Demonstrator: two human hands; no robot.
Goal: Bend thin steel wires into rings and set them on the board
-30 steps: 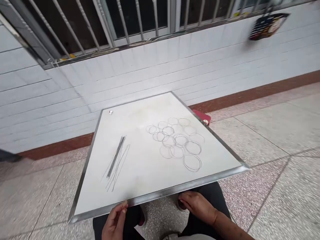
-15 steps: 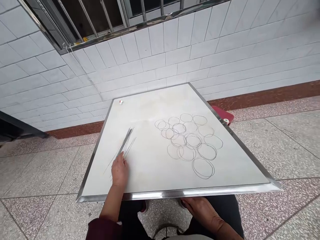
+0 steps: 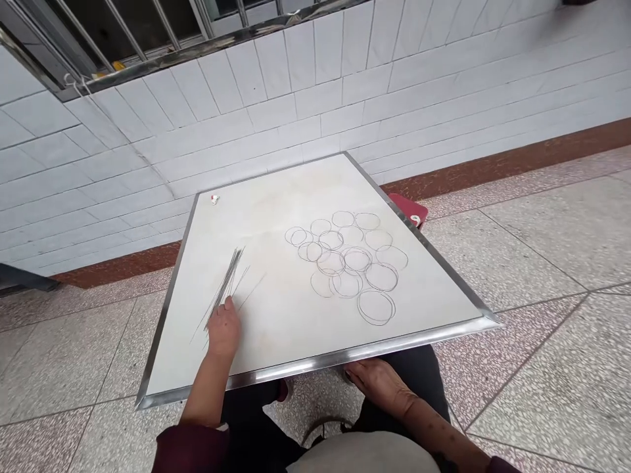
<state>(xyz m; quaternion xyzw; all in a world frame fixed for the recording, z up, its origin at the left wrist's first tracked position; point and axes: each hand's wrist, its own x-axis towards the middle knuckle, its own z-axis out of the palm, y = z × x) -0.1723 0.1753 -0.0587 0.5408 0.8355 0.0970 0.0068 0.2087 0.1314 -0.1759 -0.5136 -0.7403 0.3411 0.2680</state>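
Note:
My left hand [image 3: 224,325] is over the left part of the white tabletop, its fingers pinched together at the near end of a thin wire [image 3: 252,290]. That wire slants away to the right, apart from the others. Just left of the hand, a bundle of thin straight dark wires [image 3: 227,279] lies on the table, with a few strays spread beside it; the hand hides its lower part. Below the table's front edge, my right hand [image 3: 382,382] rests at my right thigh, holding nothing visible. Its fingers look stretched out, though the edge partly hides them.
Several thin wire rings [image 3: 376,307] lie overlapping on the right half of the table [image 3: 276,197], which has a raised metal rim. A small red-and-white object [image 3: 214,199] sits at the far left corner. Beyond stand a tiled wall [image 3: 236,131] and a red stool [image 3: 408,209].
The view has turned, shifting the scene leftward. One wire now lies farther right of the bundle, at my left fingers. My right hand stays below the table edge.

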